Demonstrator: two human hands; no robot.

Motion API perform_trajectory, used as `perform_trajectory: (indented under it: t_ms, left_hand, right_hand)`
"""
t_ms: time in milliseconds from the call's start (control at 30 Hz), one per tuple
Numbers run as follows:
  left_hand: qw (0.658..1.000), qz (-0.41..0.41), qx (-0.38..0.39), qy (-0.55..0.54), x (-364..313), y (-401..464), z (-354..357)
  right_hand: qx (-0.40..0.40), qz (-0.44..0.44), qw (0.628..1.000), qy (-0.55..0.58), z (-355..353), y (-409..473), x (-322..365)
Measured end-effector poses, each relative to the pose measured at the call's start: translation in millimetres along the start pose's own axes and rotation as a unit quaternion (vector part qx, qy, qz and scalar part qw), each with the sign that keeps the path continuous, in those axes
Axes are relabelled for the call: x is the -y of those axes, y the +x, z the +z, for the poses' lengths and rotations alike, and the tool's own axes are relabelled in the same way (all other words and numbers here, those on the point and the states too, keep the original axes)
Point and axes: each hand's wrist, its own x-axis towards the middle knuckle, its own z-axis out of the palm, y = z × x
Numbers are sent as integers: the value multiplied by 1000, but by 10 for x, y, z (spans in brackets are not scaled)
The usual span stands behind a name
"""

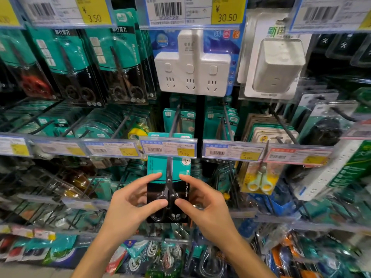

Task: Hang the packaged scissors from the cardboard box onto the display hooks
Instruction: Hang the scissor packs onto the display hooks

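Left hand (130,201) and right hand (206,201) pinch scissors package (168,177) between them, its top at price tag (168,149) on display hook (175,119) above hands.

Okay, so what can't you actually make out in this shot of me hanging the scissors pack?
All in the head view:
- Top of the scissors pack: behind the price tag strip, so whether its hole is on the hook is hidden.
- Scissor handles: partly covered by the left hand and right hand.
- Cardboard box: out of frame.
- Small tag print: blurred.
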Motion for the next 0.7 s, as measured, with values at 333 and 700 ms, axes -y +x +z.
perform_trajectory:
  t_ms: [333, 700]
  left_hand:
    - [1000, -16, 8, -15, 171, 106, 114]
    - [999, -25, 3, -28, 414, 437, 104]
  right_hand:
    - [14, 22, 1000, 3, -62, 75, -132]
    - [-15, 27, 999, 37, -36, 322, -266]
